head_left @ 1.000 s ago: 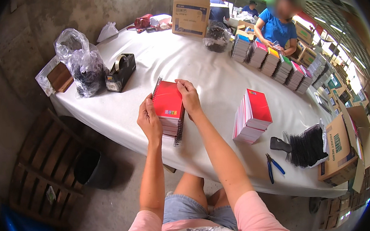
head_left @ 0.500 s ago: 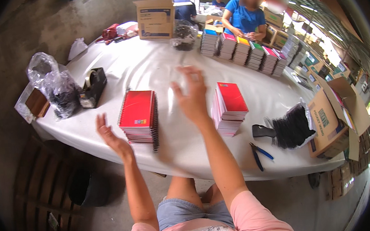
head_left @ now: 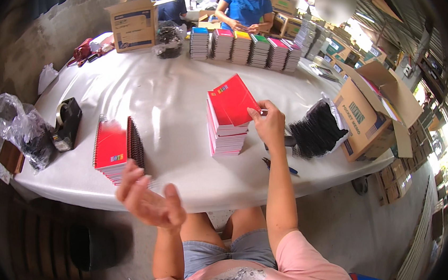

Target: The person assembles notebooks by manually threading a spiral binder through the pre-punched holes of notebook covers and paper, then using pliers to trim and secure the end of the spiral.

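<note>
My right hand [head_left: 269,124] pinches the lower right corner of a red notebook [head_left: 235,100], which lies turned at an angle over a stack of red-covered notebooks [head_left: 227,139]. No binding coil shows on that stack. To the left stands another stack of red notebooks [head_left: 111,144] with black spiral coils along the sides. My left hand [head_left: 152,197] hovers in front of that stack at the table's near edge, fingers apart and holding nothing. Beside my right wrist lie blue-handled pliers [head_left: 285,167], partly hidden by my forearm, and a pile of black spiral coils [head_left: 316,131].
A tape dispenser [head_left: 66,126] and a clear plastic bag [head_left: 23,131] stand at the left on the white-covered table [head_left: 172,102]. Open cardboard boxes [head_left: 368,114] sit at the right edge. Several notebook stacks [head_left: 242,47] line the far side before a person in blue [head_left: 247,7].
My right hand has moved to the right-hand stack and taken hold of a red notebook, turning it askew. My left hand has shifted nearer to me. The whole view has swung rightward.
</note>
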Demonstrator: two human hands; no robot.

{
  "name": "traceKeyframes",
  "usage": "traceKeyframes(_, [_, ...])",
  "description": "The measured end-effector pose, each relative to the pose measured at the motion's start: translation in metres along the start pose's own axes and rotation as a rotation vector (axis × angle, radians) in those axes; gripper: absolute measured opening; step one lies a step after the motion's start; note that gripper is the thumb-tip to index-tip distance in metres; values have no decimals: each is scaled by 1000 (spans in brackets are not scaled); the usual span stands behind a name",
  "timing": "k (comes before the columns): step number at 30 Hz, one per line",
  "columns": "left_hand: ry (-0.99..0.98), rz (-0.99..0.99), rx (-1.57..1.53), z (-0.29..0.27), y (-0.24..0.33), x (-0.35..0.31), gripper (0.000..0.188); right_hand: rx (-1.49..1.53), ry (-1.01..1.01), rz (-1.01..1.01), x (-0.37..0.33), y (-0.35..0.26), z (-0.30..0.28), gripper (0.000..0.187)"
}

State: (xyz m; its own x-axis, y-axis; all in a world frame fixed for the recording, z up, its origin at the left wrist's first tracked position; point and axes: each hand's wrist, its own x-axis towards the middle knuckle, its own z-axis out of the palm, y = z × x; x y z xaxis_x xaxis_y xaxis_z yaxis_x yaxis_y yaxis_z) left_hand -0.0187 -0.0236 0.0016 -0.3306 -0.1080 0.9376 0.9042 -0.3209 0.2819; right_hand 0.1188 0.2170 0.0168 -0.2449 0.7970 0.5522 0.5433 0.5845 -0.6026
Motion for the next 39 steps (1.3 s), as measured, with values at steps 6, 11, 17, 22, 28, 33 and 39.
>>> traceKeyframes(6, [-429, -35, -113, 37, 48, -25, 45, 255, -110, -180, -57, -26, -40, 19])
traceKeyframes(11, [-853, -59, 278, 82, 52, -74, 44, 104, -330, -260, -112, 24, -38, 22])
traceKeyframes(17, [-864, -138, 311, 89, 23, -122, 41, 357, -830, -89, -90, 53, -65, 49])
traceKeyframes(22, [-822, -99, 317, 107, 26, -123, 42, -28, -123, 16, -13, 157, -67, 29])
traceKeyframes(28, [-769, -96, 343, 107, 26, -119, 36, -510, -216, 207, 15, 200, -36, 34])
traceKeyframes(33, [-676, -90, 349, 96, 25, -111, 35, -553, -448, 399, 38, 173, -36, 42])
traceKeyframes(39, [-702, -94, 410, 84, 16, -111, 40, -620, -379, 181, 28, 159, -33, 21])
